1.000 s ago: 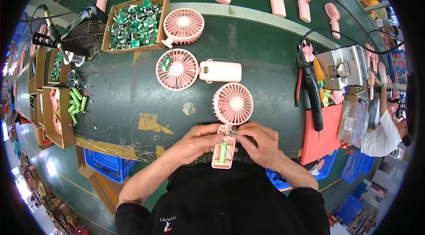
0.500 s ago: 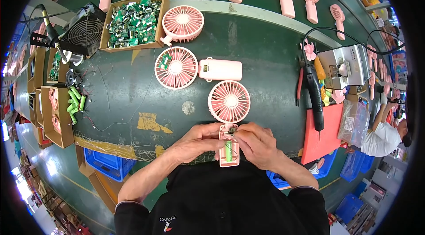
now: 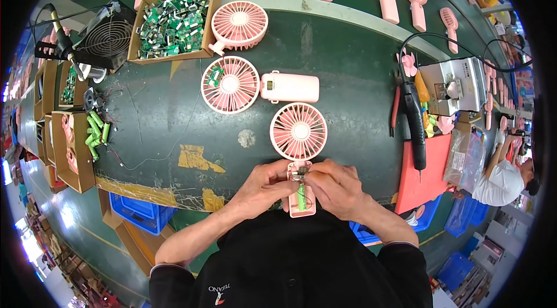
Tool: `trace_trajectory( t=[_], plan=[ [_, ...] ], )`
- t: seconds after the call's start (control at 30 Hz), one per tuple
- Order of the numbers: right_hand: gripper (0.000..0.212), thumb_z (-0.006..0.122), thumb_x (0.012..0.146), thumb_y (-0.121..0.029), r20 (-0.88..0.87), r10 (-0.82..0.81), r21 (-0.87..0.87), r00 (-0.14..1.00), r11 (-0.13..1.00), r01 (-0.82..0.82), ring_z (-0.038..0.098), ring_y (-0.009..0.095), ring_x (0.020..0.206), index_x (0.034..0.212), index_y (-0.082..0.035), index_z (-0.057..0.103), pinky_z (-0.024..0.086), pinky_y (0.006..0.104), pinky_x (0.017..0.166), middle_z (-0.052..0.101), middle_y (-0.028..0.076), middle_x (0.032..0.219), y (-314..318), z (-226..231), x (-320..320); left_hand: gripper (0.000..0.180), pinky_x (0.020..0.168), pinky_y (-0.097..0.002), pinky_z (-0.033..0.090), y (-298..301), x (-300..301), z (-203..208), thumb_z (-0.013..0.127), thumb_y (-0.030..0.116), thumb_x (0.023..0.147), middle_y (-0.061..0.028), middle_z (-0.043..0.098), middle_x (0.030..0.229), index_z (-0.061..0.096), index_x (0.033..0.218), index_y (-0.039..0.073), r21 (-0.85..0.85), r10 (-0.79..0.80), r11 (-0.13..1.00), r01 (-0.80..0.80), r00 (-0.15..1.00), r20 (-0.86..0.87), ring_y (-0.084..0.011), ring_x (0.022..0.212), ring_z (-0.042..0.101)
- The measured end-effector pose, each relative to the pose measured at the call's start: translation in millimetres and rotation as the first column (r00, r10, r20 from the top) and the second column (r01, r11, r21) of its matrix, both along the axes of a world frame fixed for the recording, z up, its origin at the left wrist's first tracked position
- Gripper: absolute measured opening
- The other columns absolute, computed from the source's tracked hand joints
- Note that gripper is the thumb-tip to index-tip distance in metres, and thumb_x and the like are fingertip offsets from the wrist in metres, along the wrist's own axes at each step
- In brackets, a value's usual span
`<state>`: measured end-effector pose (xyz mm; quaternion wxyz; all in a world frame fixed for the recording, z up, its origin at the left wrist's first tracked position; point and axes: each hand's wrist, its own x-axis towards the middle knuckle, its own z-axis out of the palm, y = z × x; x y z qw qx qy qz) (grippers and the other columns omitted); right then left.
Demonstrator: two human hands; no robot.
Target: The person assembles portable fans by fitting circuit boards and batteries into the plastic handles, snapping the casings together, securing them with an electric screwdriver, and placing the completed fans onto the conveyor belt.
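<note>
A pink handheld fan lies in front of me, its round grille [image 3: 299, 131] pointing away and its handle [image 3: 295, 208] toward my body. The handle is uncovered, and a green battery cell [image 3: 301, 198] with a thin dark wire lies inside it. Above the cell sits a small circuit board [image 3: 301, 170] with a dark digit display. My left hand [image 3: 266, 189] is closed on the handle's left side, thumb near the board. From the right, my right hand [image 3: 337, 188] pinches at the board's edge; its fingertips partly hide the contact.
Beyond lie a pink fan head [image 3: 230, 84] and a handle cover [image 3: 290, 87]. A carton of green circuit boards [image 3: 174, 24] stands at far left; loose battery cells [image 3: 96, 134] lie at left. At right are a black electric screwdriver [image 3: 413, 125] and a red pad [image 3: 426, 171].
Pink fans on the far belt have shifted right. My hands stay at the open handle with almost the same grip; the fan has moved only slightly.
</note>
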<state>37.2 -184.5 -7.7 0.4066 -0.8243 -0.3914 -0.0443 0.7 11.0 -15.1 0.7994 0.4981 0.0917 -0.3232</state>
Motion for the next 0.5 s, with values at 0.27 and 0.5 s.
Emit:
trace_trajectory(
  t=[0.27,0.5],
  plan=[
    [0.026,0.073,0.067,0.003,0.009,0.013,-0.031,1.000,0.999,-0.013,0.063,0.017,0.066,0.090,-0.004,0.064,0.039,0.0267,0.053,0.063,0.007,0.091,-0.2,2.4,0.5,0.028,0.051,-0.0229,0.046,-7.3,-0.8,4.7,0.057,0.007,0.091,-0.0035,0.063,0.080,0.058,0.118,0.000,0.089,0.047,0.995,-0.044,0.998,-0.033,-0.0065,0.065,0.058],
    [0.026,0.074,0.068,0.000,-0.039,0.028,-0.013,0.999,1.000,-0.028,0.063,0.016,0.068,0.091,-0.006,0.064,0.039,0.0262,0.054,0.063,0.005,0.092,-2.5,-1.6,1.9,0.028,0.054,-0.0229,0.046,-1.8,1.6,7.0,0.052,0.004,0.092,-0.0028,0.063,0.082,0.057,0.119,0.000,0.162,-0.034,0.986,0.038,0.999,-0.028,-0.0065,0.066,0.057]
  ],
)
